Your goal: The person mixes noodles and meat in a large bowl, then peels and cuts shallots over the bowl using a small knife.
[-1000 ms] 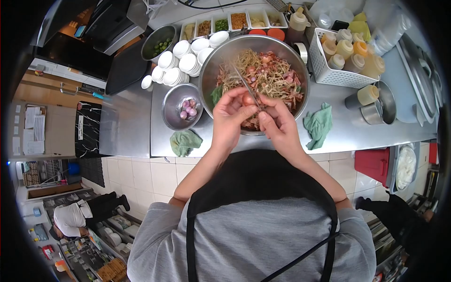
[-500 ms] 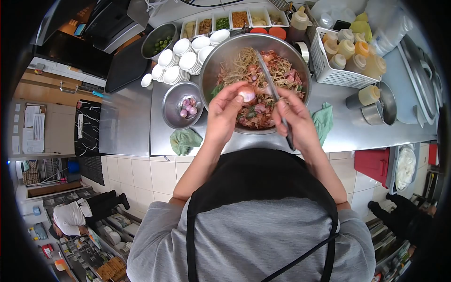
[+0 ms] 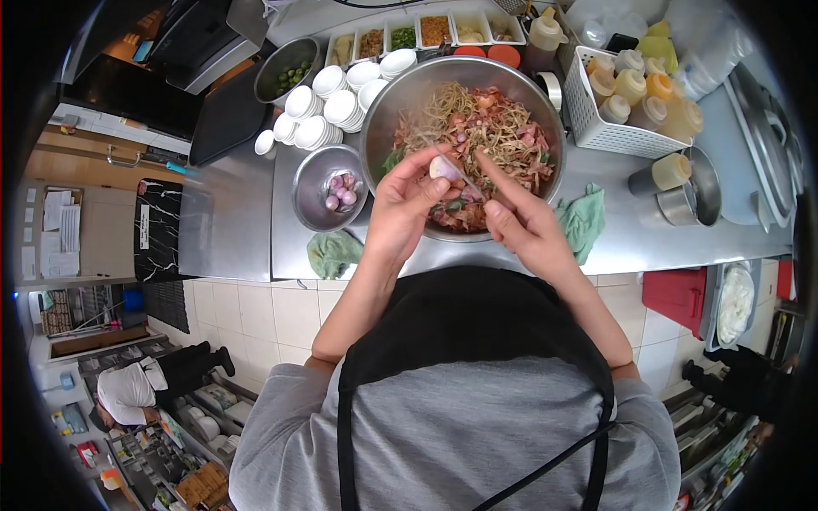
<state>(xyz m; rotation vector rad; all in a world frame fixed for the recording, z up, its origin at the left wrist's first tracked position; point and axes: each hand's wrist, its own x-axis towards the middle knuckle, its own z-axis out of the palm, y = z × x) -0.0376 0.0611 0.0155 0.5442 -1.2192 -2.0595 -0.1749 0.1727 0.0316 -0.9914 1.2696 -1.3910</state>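
Over a large steel bowl (image 3: 371, 106) my left hand (image 3: 400, 204) pinches a partly peeled shallot (image 3: 442, 169), pale on one side and purple on the other. My right hand (image 3: 532, 226) grips a knife (image 3: 468, 180), its blade slanting up and left beside the shallot. The palm hides the handle. Below both hands, the bowl holds a heap of reddish skins and dry stringy roots (image 3: 511, 132). A smaller steel bowl (image 3: 303, 189) to the left contains several peeled purple shallots (image 3: 342, 192).
Stacked white cups (image 3: 317, 132) and a pot of green limes (image 3: 290, 78) stand behind the small bowl. Green cloths (image 3: 335, 254) (image 3: 584, 223) lie near the counter's front edge. A white basket of sauce bottles (image 3: 626, 132) is at right. Two other people are farther off.
The knife has come left and its blade now lies right against the shallot. My right hand has turned and moved with it. The shallot shows a paler side.
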